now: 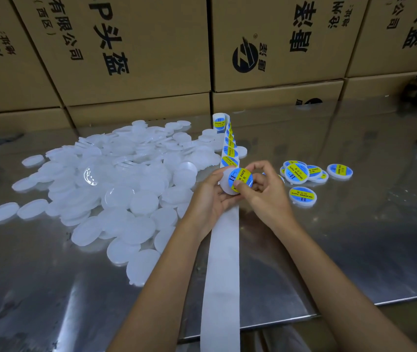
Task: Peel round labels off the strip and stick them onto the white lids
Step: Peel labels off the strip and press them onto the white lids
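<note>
Both hands, left (211,196) and right (260,191), pinch a white lid (227,185), its label (241,179) seemingly half-stuck, between the loose lid heap (105,189) and labelled lids (304,176) on the counter (354,237).

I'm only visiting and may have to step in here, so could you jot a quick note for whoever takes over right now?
Left hand grips a round white plastic lid above the shiny metal table.
Right hand presses a round blue-and-yellow label onto that lid with the thumb.
The white backing strip runs under the hands; the labels left on it lie beyond them.
Done: a few labelled lids lie to the right.
Left: the big pile of bare white lids on the left.
</note>
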`<act>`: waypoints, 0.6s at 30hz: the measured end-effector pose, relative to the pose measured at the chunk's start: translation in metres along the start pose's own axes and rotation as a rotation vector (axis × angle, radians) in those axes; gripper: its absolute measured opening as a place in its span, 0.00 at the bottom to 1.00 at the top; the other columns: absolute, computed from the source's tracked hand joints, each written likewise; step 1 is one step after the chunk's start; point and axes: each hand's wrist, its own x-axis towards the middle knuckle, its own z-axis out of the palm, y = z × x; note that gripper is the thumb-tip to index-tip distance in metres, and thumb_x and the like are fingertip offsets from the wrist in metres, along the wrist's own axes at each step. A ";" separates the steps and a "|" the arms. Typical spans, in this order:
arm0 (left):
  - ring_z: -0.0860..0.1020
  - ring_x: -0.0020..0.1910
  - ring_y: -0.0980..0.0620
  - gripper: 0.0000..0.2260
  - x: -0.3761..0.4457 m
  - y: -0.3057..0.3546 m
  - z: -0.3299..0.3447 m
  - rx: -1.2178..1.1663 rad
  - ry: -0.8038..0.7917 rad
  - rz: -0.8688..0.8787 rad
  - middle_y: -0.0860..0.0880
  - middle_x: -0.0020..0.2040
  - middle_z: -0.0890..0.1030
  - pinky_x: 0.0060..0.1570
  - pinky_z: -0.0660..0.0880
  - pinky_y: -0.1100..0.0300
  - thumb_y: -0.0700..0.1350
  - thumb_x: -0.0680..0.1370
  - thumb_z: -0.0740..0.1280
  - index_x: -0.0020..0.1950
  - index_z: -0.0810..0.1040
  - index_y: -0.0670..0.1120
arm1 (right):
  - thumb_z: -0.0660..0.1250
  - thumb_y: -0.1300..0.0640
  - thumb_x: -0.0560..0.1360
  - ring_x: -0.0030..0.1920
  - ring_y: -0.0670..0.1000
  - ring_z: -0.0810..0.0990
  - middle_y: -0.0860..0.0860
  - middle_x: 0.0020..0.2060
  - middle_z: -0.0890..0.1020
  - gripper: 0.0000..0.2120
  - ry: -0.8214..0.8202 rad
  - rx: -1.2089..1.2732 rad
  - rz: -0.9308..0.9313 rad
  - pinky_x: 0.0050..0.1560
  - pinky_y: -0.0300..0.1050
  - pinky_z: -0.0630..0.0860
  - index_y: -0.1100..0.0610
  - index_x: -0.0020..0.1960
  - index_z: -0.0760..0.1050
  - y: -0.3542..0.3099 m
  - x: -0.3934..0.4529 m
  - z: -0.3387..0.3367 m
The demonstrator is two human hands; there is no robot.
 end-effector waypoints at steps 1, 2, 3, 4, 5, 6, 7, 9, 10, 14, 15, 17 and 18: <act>0.83 0.57 0.41 0.16 0.000 0.000 0.001 -0.001 0.001 -0.012 0.36 0.61 0.82 0.53 0.83 0.54 0.44 0.83 0.61 0.68 0.76 0.39 | 0.71 0.68 0.74 0.36 0.49 0.78 0.51 0.38 0.83 0.14 -0.001 -0.009 -0.007 0.38 0.40 0.76 0.52 0.48 0.70 0.001 0.000 0.000; 0.83 0.55 0.43 0.16 0.000 -0.001 0.002 0.001 0.001 -0.016 0.36 0.59 0.83 0.52 0.83 0.55 0.44 0.83 0.62 0.67 0.77 0.40 | 0.71 0.68 0.74 0.35 0.48 0.79 0.51 0.38 0.83 0.14 -0.001 -0.022 -0.012 0.38 0.39 0.76 0.52 0.48 0.70 0.002 0.001 0.000; 0.84 0.54 0.43 0.15 0.001 -0.002 0.002 0.002 0.001 -0.016 0.37 0.58 0.83 0.51 0.83 0.55 0.44 0.83 0.62 0.66 0.78 0.41 | 0.71 0.68 0.73 0.35 0.47 0.79 0.50 0.37 0.83 0.14 -0.001 -0.034 -0.015 0.38 0.39 0.76 0.52 0.48 0.70 0.004 0.001 0.001; 0.84 0.53 0.44 0.14 0.002 -0.002 0.001 0.004 0.002 -0.016 0.37 0.58 0.83 0.51 0.83 0.55 0.44 0.83 0.61 0.66 0.78 0.41 | 0.71 0.67 0.73 0.34 0.47 0.79 0.49 0.36 0.83 0.14 0.002 -0.043 -0.018 0.38 0.39 0.75 0.52 0.48 0.71 0.005 0.001 0.001; 0.84 0.53 0.44 0.14 0.003 -0.003 0.001 0.007 0.004 -0.015 0.38 0.58 0.83 0.52 0.83 0.55 0.44 0.83 0.60 0.66 0.78 0.42 | 0.71 0.67 0.73 0.34 0.46 0.78 0.48 0.36 0.83 0.14 0.006 -0.046 -0.019 0.37 0.37 0.75 0.52 0.48 0.71 0.006 0.001 0.001; 0.84 0.52 0.44 0.14 0.003 -0.004 0.001 0.011 0.005 -0.015 0.38 0.57 0.84 0.52 0.83 0.55 0.43 0.84 0.60 0.65 0.78 0.42 | 0.71 0.67 0.73 0.33 0.45 0.78 0.47 0.35 0.83 0.14 0.009 -0.045 -0.019 0.37 0.36 0.74 0.52 0.48 0.71 0.007 0.002 0.001; 0.84 0.52 0.45 0.14 0.003 -0.004 0.001 0.019 0.007 -0.013 0.39 0.56 0.84 0.51 0.83 0.55 0.44 0.84 0.59 0.66 0.78 0.43 | 0.71 0.67 0.73 0.33 0.44 0.78 0.46 0.35 0.82 0.14 0.012 -0.043 -0.020 0.36 0.35 0.74 0.52 0.48 0.70 0.008 0.002 0.001; 0.84 0.52 0.46 0.14 0.004 -0.005 0.000 0.045 0.010 -0.006 0.40 0.55 0.84 0.51 0.83 0.56 0.44 0.85 0.57 0.66 0.78 0.43 | 0.71 0.67 0.73 0.32 0.43 0.77 0.46 0.34 0.82 0.14 0.015 -0.048 -0.024 0.35 0.34 0.73 0.52 0.47 0.70 0.010 0.003 0.000; 0.84 0.52 0.46 0.14 0.004 -0.005 0.000 0.061 0.010 -0.003 0.40 0.56 0.84 0.52 0.82 0.55 0.43 0.85 0.57 0.65 0.78 0.44 | 0.71 0.67 0.73 0.32 0.44 0.77 0.46 0.34 0.82 0.14 0.016 -0.054 -0.028 0.35 0.35 0.73 0.52 0.47 0.70 0.010 0.003 0.000; 0.83 0.54 0.45 0.15 0.003 -0.005 0.002 0.123 -0.007 0.012 0.39 0.59 0.83 0.58 0.80 0.52 0.43 0.85 0.57 0.68 0.77 0.43 | 0.71 0.67 0.73 0.31 0.44 0.75 0.48 0.34 0.81 0.15 0.018 -0.070 -0.038 0.35 0.36 0.72 0.51 0.46 0.70 0.012 0.003 -0.001; 0.83 0.54 0.45 0.15 0.003 -0.006 0.002 0.135 -0.012 0.017 0.40 0.59 0.83 0.58 0.79 0.52 0.43 0.85 0.57 0.68 0.77 0.43 | 0.71 0.67 0.73 0.31 0.44 0.74 0.49 0.34 0.81 0.14 0.017 -0.071 -0.040 0.34 0.36 0.72 0.51 0.46 0.70 0.013 0.003 -0.001; 0.83 0.54 0.46 0.15 0.002 -0.006 0.002 0.157 -0.017 0.025 0.40 0.59 0.83 0.57 0.80 0.53 0.42 0.85 0.56 0.69 0.77 0.43 | 0.72 0.66 0.73 0.30 0.43 0.73 0.47 0.33 0.80 0.14 0.017 -0.081 -0.050 0.33 0.35 0.71 0.51 0.46 0.70 0.014 0.003 -0.001; 0.83 0.54 0.46 0.15 0.002 -0.006 0.002 0.169 -0.017 0.030 0.40 0.59 0.83 0.56 0.80 0.54 0.42 0.86 0.56 0.69 0.77 0.44 | 0.72 0.66 0.73 0.28 0.42 0.73 0.45 0.32 0.80 0.14 0.019 -0.098 -0.059 0.33 0.34 0.70 0.50 0.46 0.70 0.015 0.003 -0.001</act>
